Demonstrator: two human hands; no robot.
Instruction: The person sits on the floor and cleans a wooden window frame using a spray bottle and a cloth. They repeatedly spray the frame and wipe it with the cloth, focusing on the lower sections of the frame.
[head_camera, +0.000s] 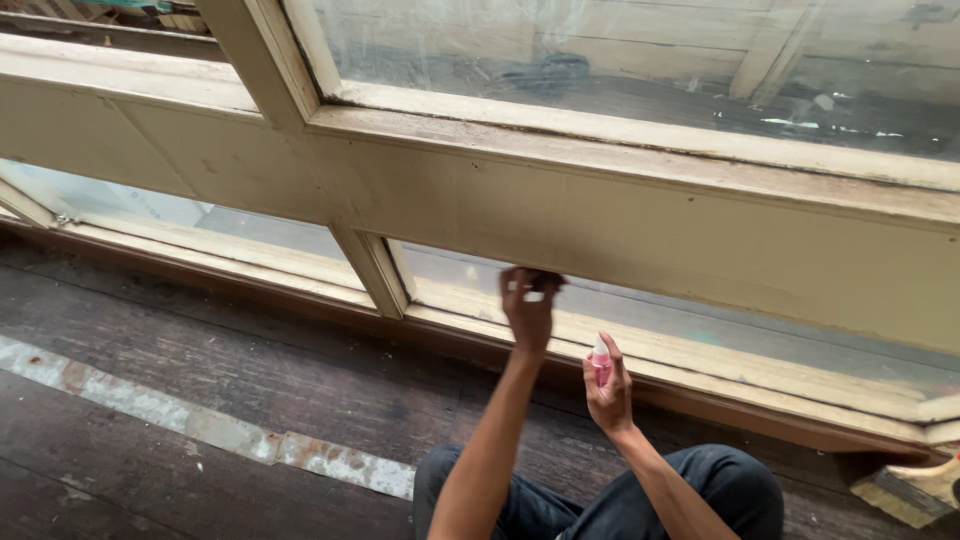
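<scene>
My left hand (528, 303) reaches up to the lower glass pane (640, 305) of a cream wooden window frame (600, 210), closed around a small white cloth or wipe (533, 296) pressed near the pane's top edge. My right hand (608, 390) is lower and to the right, gripping a small pink spray bottle (601, 362) with a white top, held upright in front of the window's bottom rail. Both forearms rise from my dark trousers (600, 500) at the bottom of the view.
Dark worn floorboards (200, 400) run under the window, with a pale rusty metal strip (200, 425) set across them. Another low pane (150, 215) lies to the left, a large dusty pane (650, 50) above. A wooden brush-like object (915, 490) sits at the far right.
</scene>
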